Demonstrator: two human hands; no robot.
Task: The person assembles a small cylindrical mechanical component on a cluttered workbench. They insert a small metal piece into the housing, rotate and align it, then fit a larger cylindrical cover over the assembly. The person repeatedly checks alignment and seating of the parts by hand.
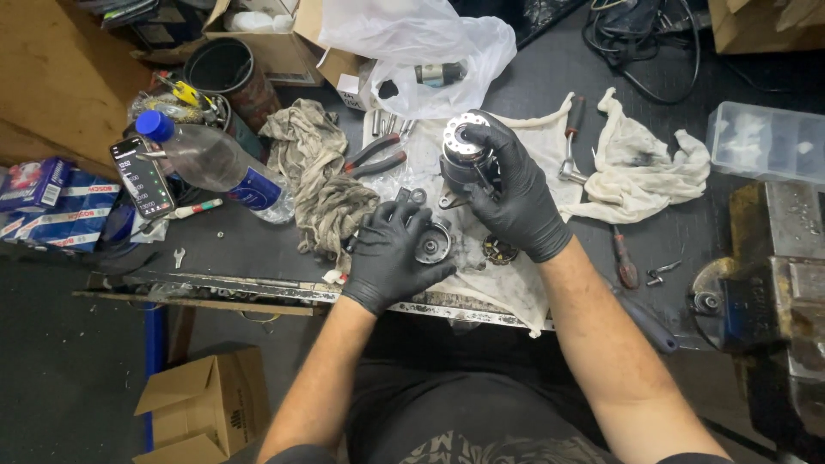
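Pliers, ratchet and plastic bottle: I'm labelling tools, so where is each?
Pliers [375, 157], head view, on the red handles.
Ratchet [571, 148], head view, on the handle.
Plastic bottle [210, 160], head view, on the clear body.

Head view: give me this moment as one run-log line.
left hand: holds round metal part | right hand: holds motor housing upright | under them: white cloth | nearby: pliers, ratchet

This is a repair workshop. A dark, scuffed metal workbench [550, 77] carries oil-stained white cloths [640, 172], a greasy grey rag [322, 185], red-handled pliers [375, 157], a chrome ratchet wrench [571, 146] and a red-handled screwdriver [622, 256]. A heavy steel bench vise [773, 283] is mounted at the right edge, and brown cardboard boxes [206, 404] sit on the floor below.
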